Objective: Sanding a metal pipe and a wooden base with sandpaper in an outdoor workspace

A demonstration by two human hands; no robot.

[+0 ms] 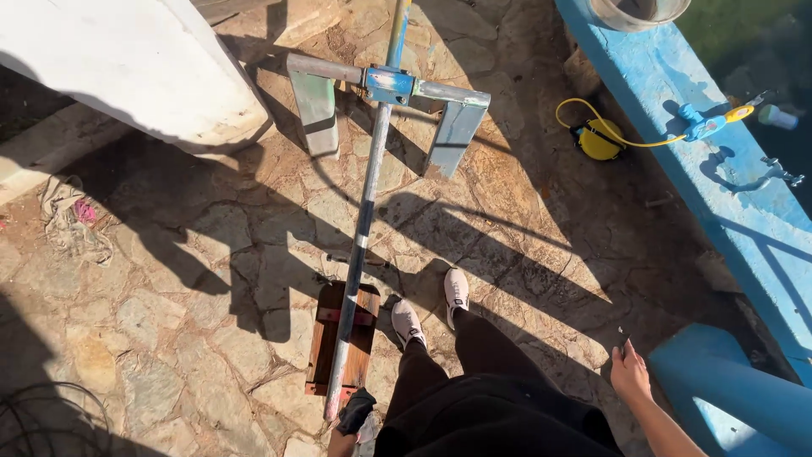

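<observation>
Grasping pole end: gloved left hand; right hand released near blue wall.

We have the long pipe running straight ahead over the stone floor, near end on the wooden block just left of our shoes, far end carrying a crossbar with a plate hanging on each side. Left hand sits at the pipe's near end; right hand hangs well to the right, just beside the curved ledge. Slab lies far left, rag below it; wall runs along the right, hose reel at its foot, sprayer on top.
</observation>
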